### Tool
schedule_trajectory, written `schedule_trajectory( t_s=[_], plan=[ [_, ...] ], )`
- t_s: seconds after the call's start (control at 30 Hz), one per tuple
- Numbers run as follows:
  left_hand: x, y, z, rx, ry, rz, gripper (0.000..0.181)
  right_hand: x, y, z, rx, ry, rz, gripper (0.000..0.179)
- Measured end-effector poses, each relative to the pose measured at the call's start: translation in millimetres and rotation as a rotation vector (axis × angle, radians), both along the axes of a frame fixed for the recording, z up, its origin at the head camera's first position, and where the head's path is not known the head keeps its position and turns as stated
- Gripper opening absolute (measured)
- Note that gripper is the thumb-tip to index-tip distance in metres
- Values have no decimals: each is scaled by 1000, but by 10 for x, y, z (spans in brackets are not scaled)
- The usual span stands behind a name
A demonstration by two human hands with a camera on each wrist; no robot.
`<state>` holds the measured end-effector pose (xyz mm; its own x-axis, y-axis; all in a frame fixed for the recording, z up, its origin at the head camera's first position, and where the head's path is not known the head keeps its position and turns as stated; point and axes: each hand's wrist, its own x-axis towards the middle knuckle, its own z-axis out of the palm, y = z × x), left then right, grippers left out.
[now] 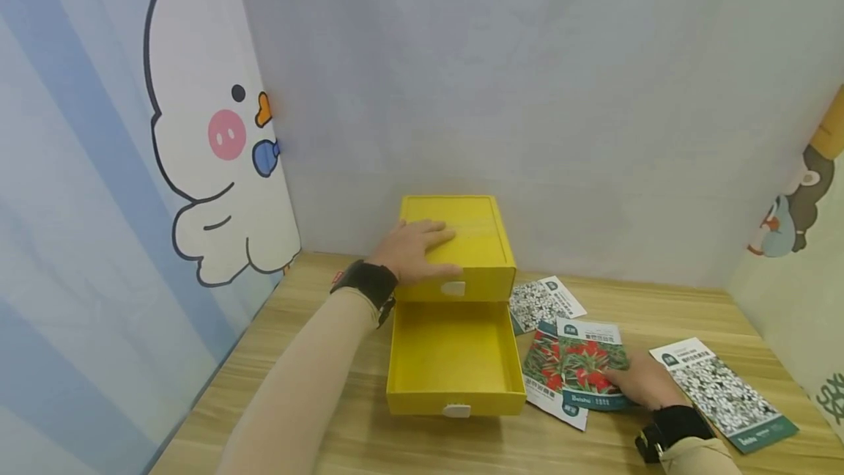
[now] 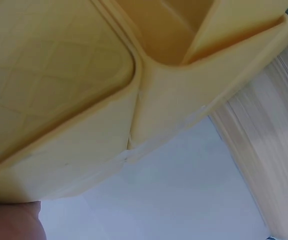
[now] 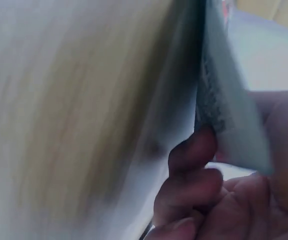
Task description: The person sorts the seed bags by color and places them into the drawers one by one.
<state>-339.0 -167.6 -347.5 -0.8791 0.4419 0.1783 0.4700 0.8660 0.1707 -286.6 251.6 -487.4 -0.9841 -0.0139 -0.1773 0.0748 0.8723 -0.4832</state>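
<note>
My left hand (image 1: 417, 251) rests with fingers spread on the top left of a yellow drawer box (image 1: 455, 215), thumb reaching over the front. The box's lower drawer (image 1: 456, 404) is pulled out, its bare bottom showing; the upper one is closed. To the right, my right hand (image 1: 649, 380) pinches a seed packet (image 1: 589, 350) with red flowers by its right side. In the right wrist view that packet (image 3: 231, 110) stands on edge between thumb and curled fingers. A second red-flower packet (image 1: 542, 365) lies partly under it.
A white-flower packet (image 1: 537, 303) lies beside the box, and another (image 1: 722, 394) lies to the right of my right hand. Behind the wooden table (image 1: 659, 306) hangs a pale curtain (image 1: 560, 94); a cartoon-printed curtain (image 1: 204, 94) is on the left.
</note>
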Motion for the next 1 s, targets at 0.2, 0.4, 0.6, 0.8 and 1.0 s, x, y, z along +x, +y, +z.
schedule_trajectory(
  t_s=[0.2, 0.4, 0.6, 0.8, 1.0],
  plan=[
    [21, -19, 32, 0, -22, -19, 79, 45, 88, 14, -93, -6, -12, 43],
    [13, -58, 2, 18, -24, -39, 77, 74, 114, 80, -233, -24, -30, 29],
    [33, -95, 13, 45, -54, -42, 77, 121, 85, 185, -309, -33, -85, 38],
    [12, -86, -1, 19, -28, -34, 77, 173, 113, 304, -350, -30, -89, 47],
    [-13, -49, -11, 8, -13, -38, 77, 193, 142, 399, -398, 11, -97, 44]
  ],
)
